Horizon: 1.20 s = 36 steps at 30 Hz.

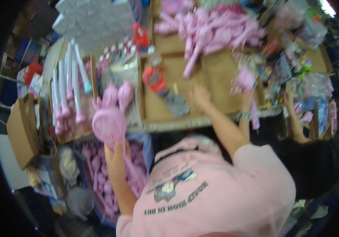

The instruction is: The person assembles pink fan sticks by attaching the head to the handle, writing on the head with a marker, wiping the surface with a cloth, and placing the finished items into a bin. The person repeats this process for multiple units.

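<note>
1. While the left hand stands low at the near left, its fingers are wrapped tight around the handle of a pink round-headed toy, holding it upright over a blue bin of pink pieces.
2. That toy looks like light, hollow plastic, stiff rather than soft. The handle below the disc is the sensible grip, since I'd guess the broad head would flex or scuff if squeezed.
3. The right hand is out over the cardboard tray, fingers spread and holding nothing. A grey piece and an orange-red packet lie just to its left.
4. At the right, another person's hand grips a pink item at the tray's edge.
5. The bench is crowded. There's a heap of pink toys on the far side, white-and-pink tubes in a box to the left and an open carton at the far left. It's blurred throughout.
</note>
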Each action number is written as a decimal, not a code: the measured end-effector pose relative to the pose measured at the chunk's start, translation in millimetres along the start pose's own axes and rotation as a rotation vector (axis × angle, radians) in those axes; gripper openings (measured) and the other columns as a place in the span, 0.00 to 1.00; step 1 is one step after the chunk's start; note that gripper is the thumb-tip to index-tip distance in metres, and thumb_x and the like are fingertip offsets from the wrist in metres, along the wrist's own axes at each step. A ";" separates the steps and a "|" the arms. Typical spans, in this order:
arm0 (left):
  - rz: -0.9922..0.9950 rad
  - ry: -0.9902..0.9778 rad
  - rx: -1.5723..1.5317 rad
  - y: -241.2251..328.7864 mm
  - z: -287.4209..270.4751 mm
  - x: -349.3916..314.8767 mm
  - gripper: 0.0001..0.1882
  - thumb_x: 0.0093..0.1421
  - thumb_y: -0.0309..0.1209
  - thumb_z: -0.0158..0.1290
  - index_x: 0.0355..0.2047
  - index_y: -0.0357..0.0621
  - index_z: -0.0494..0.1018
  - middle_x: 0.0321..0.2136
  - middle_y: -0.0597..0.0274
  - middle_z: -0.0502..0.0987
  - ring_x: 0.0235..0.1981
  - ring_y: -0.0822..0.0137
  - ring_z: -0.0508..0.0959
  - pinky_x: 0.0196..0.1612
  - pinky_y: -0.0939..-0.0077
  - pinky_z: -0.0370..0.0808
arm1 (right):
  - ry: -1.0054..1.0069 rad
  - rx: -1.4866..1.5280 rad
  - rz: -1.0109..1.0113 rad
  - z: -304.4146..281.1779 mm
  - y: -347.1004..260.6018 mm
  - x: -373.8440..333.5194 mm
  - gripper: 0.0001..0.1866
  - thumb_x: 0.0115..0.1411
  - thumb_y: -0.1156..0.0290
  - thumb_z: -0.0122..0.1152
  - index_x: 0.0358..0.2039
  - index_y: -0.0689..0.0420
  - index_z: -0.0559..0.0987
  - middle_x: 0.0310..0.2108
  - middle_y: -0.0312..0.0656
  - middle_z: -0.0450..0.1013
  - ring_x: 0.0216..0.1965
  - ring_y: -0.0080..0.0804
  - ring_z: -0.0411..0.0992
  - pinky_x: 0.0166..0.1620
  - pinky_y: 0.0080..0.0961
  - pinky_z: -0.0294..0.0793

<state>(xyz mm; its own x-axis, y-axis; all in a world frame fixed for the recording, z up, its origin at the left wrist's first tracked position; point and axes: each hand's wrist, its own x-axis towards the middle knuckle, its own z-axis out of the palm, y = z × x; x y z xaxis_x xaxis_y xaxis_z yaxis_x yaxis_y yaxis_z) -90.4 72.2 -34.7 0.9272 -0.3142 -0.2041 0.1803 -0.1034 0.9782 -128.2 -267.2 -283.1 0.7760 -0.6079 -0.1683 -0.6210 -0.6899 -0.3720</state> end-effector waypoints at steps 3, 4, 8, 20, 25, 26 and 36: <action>0.021 0.030 -0.080 1.4 0.6 1.4 0.14 0.63 0.33 0.47 0.45 0.37 0.63 0.27 0.62 0.69 0.20 0.75 0.66 0.24 0.82 0.63 | 0.025 -0.201 0.006 12.6 11.7 5.0 0.13 0.58 0.71 0.44 0.41 0.60 0.71 0.31 0.51 0.77 0.33 0.45 0.78 0.35 0.41 0.77; -0.008 0.036 -0.087 1.6 -2.2 1.0 0.15 0.62 0.33 0.48 0.45 0.37 0.63 0.27 0.62 0.70 0.20 0.75 0.66 0.24 0.82 0.63 | -0.047 -0.263 -0.071 14.4 14.5 4.3 0.11 0.57 0.71 0.46 0.39 0.60 0.73 0.28 0.51 0.77 0.31 0.43 0.78 0.33 0.41 0.77; 0.083 0.139 -0.157 -5.5 -15.2 3.1 0.13 0.61 0.32 0.51 0.43 0.39 0.65 0.27 0.62 0.70 0.20 0.74 0.67 0.24 0.83 0.65 | -0.082 -0.136 -0.035 8.5 4.4 0.8 0.12 0.54 0.71 0.51 0.38 0.60 0.73 0.28 0.50 0.77 0.31 0.39 0.78 0.34 0.36 0.76; 0.078 0.091 -1.200 15.2 5.7 52.5 0.19 0.59 0.50 0.52 0.28 0.47 0.75 0.30 0.60 0.80 0.31 0.64 0.79 0.44 0.62 0.74 | -0.781 1.676 -0.387 -151.0 -122.4 -65.4 0.18 0.59 0.71 0.59 0.50 0.58 0.71 0.32 0.35 0.73 0.33 0.22 0.73 0.38 0.24 0.75; -0.213 0.040 -1.045 10.5 52.7 49.8 0.24 0.57 0.57 0.49 0.35 0.48 0.73 0.32 0.59 0.79 0.37 0.62 0.77 0.44 0.61 0.72 | -0.819 1.529 -0.686 -162.9 -146.7 -124.0 0.15 0.63 0.67 0.55 0.47 0.60 0.67 0.31 0.36 0.66 0.31 0.20 0.68 0.36 0.20 0.72; -0.264 0.004 -1.000 11.9 56.3 48.6 0.26 0.57 0.58 0.49 0.37 0.47 0.73 0.33 0.57 0.79 0.39 0.61 0.76 0.45 0.60 0.71 | -0.783 1.534 -0.682 -160.3 -149.8 -132.9 0.14 0.65 0.62 0.50 0.44 0.59 0.68 0.29 0.35 0.66 0.30 0.20 0.67 0.33 0.18 0.70; -0.251 0.029 -1.175 16.0 60.2 43.4 0.27 0.56 0.60 0.49 0.12 0.55 0.64 0.05 0.75 0.60 0.04 0.79 0.56 0.08 0.84 0.52 | -0.424 1.406 -0.421 -124.3 -159.9 -154.2 0.13 0.60 0.63 0.58 0.41 0.57 0.71 0.33 0.33 0.69 0.38 0.15 0.68 0.40 0.15 0.70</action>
<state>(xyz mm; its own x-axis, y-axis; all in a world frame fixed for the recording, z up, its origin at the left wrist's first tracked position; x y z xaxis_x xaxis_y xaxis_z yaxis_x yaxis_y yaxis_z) -67.0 0.0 -30.2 0.8278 -0.3854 -0.4078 0.5321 0.7699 0.3524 -162.3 -112.0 -84.2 0.9890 -0.1470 0.0185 0.0611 0.2907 -0.9549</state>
